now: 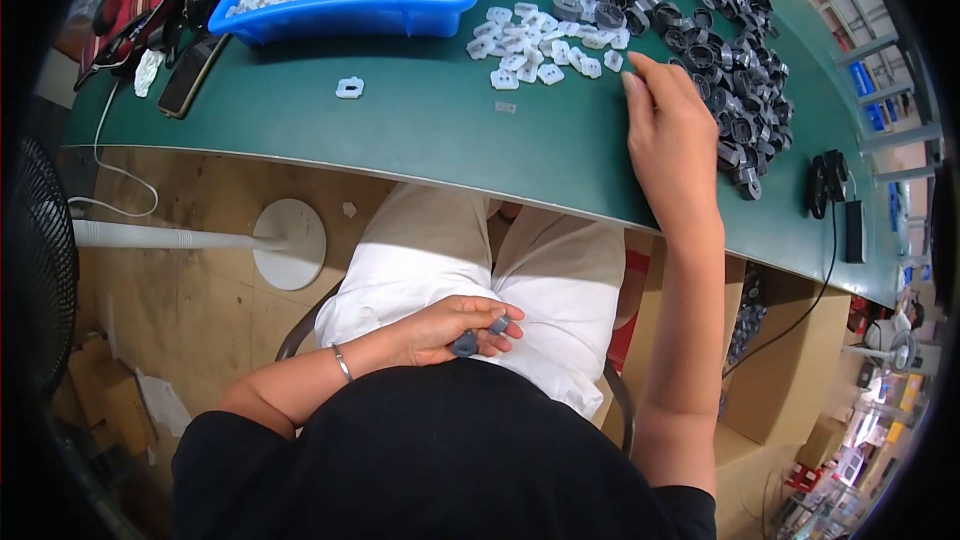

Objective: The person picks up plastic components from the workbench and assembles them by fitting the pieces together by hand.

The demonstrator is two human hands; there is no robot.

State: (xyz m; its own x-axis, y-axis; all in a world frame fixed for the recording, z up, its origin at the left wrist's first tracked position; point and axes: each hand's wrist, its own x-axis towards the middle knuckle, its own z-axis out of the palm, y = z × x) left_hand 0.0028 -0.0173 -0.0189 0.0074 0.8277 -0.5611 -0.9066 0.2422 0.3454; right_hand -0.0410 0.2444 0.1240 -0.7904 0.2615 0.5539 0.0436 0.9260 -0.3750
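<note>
Loosely, the left hand (pixel 467 328) curls around small grey parts (pixel 463 345) by the lap (pixel 560 310). The right hand (pixel 672 125), fingers bent, is just right of white pieces (pixel 516 42) on the green table (pixel 420 130); whether it pinches anything, I cannot tell. Dark parts (pixel 742 90) lie farther right, a blue bin (pixel 350 15) far left.

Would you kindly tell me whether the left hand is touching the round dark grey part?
Touching. The head view shows the left hand holding the round dark grey part directly against its curled fingers.
</note>
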